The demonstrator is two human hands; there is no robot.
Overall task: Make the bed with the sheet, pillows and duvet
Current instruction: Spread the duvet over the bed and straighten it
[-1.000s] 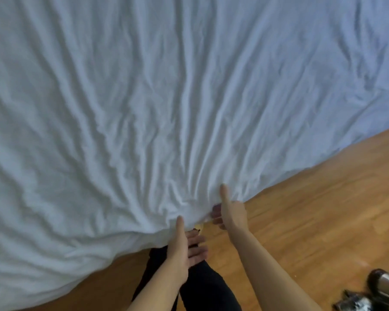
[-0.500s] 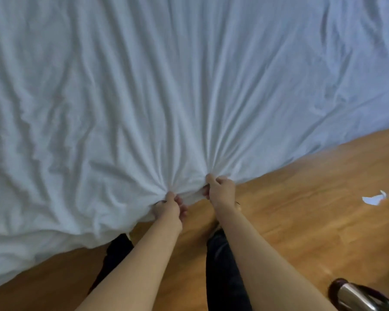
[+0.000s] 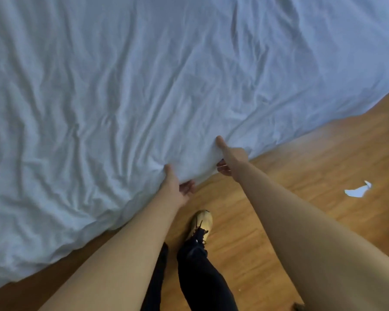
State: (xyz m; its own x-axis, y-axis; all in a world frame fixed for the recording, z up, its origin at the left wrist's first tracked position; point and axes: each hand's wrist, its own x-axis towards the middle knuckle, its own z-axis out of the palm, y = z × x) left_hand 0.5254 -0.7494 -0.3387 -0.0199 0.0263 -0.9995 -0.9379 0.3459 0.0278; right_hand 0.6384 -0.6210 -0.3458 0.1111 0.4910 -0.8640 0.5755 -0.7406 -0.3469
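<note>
Since half a second ago your hands have moved apart along the hem, and the tight fan of creases that ran to your fists has slackened into loose wrinkles. Your left hand [image 3: 175, 187] now holds the edge of the white duvet [image 3: 144, 86] with the thumb on top and the fingers tucked beneath the hem. Your right hand [image 3: 230, 157] holds the same edge further along, thumb stretched out over the cloth and fingers curled under it. Both forearms reach forward, nearly straight. You can see the duvet covering the bed across the upper part of the view, its near edge hanging over the wooden floor [image 3: 301, 164]. Your shoe [image 3: 201, 223] stands on the floor between your arms, and a scrap of white paper [image 3: 357, 190] lies to the right.
</note>
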